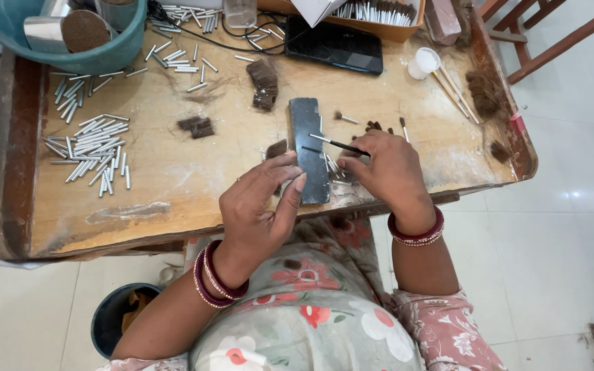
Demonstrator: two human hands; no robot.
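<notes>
My right hand pinches a thin dark tool with a silver tip, laid across a dark rectangular block on the wooden table. At the block's near end my left hand hovers with thumb against the block's edge and fingers loosely curled; whether it holds a small tuft of hair is unclear. A small brown hair tuft lies just left of the block. Several tiny metal tubes lie between the block and my right hand.
Heaps of silver tubes lie at left and more at the back. Brown hair bundles sit mid-table. A teal basin, black tablet, white cup with sticks and a cardboard box line the back.
</notes>
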